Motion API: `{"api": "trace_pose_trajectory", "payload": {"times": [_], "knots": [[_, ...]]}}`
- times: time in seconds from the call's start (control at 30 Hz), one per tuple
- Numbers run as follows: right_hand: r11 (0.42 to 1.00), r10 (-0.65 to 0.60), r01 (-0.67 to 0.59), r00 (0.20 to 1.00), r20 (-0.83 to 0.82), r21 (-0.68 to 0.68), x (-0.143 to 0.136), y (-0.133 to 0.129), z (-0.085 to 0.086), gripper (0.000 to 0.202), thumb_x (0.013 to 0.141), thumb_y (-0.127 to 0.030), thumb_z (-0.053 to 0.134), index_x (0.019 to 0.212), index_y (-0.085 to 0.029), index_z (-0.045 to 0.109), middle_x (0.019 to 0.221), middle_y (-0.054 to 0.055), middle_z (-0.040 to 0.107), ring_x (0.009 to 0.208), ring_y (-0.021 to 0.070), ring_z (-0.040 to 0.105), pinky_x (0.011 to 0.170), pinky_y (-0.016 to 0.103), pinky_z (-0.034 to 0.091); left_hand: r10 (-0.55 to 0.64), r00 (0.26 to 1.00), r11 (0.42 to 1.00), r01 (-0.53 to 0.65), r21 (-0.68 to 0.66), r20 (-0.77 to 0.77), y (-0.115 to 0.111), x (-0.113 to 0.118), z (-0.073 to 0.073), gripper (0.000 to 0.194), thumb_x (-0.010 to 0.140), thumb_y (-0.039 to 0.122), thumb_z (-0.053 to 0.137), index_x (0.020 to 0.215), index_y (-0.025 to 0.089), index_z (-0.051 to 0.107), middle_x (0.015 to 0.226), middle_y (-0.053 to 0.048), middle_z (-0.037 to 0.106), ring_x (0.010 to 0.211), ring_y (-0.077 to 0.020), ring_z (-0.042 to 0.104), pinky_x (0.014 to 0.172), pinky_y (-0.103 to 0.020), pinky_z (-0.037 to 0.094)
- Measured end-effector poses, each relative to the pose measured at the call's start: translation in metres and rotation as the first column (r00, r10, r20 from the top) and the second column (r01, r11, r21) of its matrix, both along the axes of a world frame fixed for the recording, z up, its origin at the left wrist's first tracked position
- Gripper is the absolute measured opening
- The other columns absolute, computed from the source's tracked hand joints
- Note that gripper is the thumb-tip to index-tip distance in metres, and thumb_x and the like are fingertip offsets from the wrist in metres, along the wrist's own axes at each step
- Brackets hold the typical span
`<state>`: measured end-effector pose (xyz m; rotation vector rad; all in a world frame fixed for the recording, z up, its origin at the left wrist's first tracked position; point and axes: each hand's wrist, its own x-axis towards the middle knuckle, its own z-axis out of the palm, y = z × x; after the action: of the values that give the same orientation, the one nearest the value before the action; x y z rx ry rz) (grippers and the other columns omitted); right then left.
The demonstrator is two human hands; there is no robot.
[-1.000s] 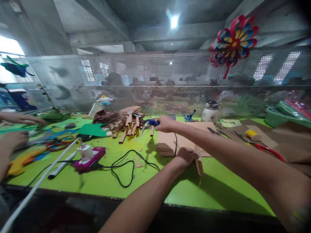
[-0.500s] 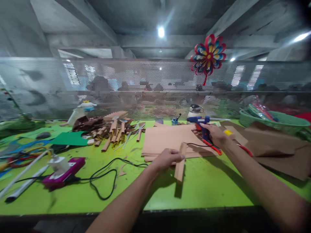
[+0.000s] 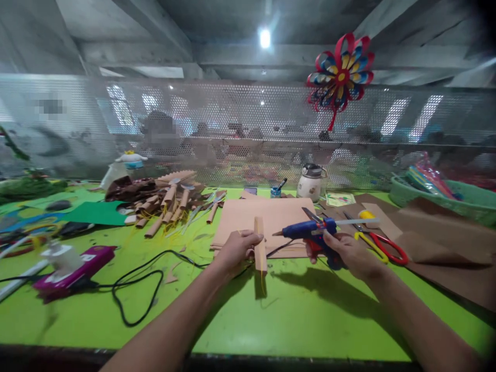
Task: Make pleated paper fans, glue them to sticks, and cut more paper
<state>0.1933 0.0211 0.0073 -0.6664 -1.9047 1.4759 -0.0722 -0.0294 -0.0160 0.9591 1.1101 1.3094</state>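
Note:
Between the thumb and fingers of my left hand [image 3: 238, 249] is a folded strip of brown paper [image 3: 260, 253], held upright above the green table. A thin yellow string hangs from the strip's lower end. My right hand [image 3: 351, 253] is wrapped round the handle of a blue glue gun [image 3: 310, 229]. The gun's nozzle points left at the strip, a short gap apart from it, and a whitish glue stick [image 3: 358, 221] sticks out of its back. Behind both hands lies a stack of brown paper sheets [image 3: 236, 217].
Red-and-yellow-handled scissors [image 3: 382, 247] lie right of my right hand. A purple power strip [image 3: 77, 271] with a black cord [image 3: 155, 263] is at the left. Rolled paper tubes [image 3: 170, 212] are piled behind it. A white flask [image 3: 310, 183] and green basket [image 3: 465, 199] stand farther back.
The glue gun has come down and left from the back of the table, towards the strip. The scissors now show clearly. My left hand still holds the strip, and the view has shifted.

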Motion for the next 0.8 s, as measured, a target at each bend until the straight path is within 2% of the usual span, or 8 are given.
{"api": "trace_pose_trajectory", "payload": {"times": [0.17,0.33,0.6,0.8], "knots": [[0.996,0.051,-0.056,0.996,0.078,0.068,0.005,-0.007,0.008,0.049,0.095,-0.055,0.045,0.085,-0.013,0.069,0.072,0.007,0.066,0.063,0.0133,0.060,0.061,0.025,0.048,-0.036,0.999,0.998,0.038,-0.042,0.041,-0.006,0.002,0.008,0.028,0.062,0.032,0.081,0.074,0.009,0.071,0.067,-0.005,0.064,0.055,-0.0097,0.055,0.052,-0.020,0.041],[0.989,0.092,-0.109,0.982,0.165,0.098,0.007,-0.012,0.013,0.051,0.095,-0.055,0.044,0.084,-0.013,0.069,0.074,0.009,0.067,0.061,0.0125,0.056,0.051,0.022,0.041,-0.035,0.992,0.994,0.047,-0.098,0.120,-0.010,0.005,0.014,0.028,0.059,0.030,0.084,0.075,0.010,0.073,0.073,-0.007,0.070,0.065,-0.0139,0.063,0.062,-0.023,0.049],[0.987,0.072,-0.101,0.973,0.221,0.124,0.010,-0.013,0.006,0.050,0.096,-0.055,0.041,0.081,-0.015,0.068,0.074,0.008,0.066,0.061,0.0118,0.053,0.050,0.022,0.037,-0.040,0.994,0.993,0.050,-0.109,0.100,-0.013,0.007,0.016,0.032,0.058,0.032,0.084,0.076,0.008,0.073,0.075,-0.009,0.071,0.064,-0.0151,0.062,0.062,-0.025,0.047],[0.988,0.029,-0.064,0.969,0.245,0.138,0.009,-0.013,0.005,0.052,0.095,-0.057,0.042,0.084,-0.015,0.071,0.073,0.008,0.066,0.061,0.0134,0.054,0.050,0.023,0.038,-0.056,0.989,0.994,0.068,-0.088,0.134,-0.012,0.008,0.014,0.032,0.058,0.032,0.084,0.075,0.008,0.072,0.067,-0.005,0.065,0.062,-0.0146,0.060,0.065,-0.027,0.047]]}}
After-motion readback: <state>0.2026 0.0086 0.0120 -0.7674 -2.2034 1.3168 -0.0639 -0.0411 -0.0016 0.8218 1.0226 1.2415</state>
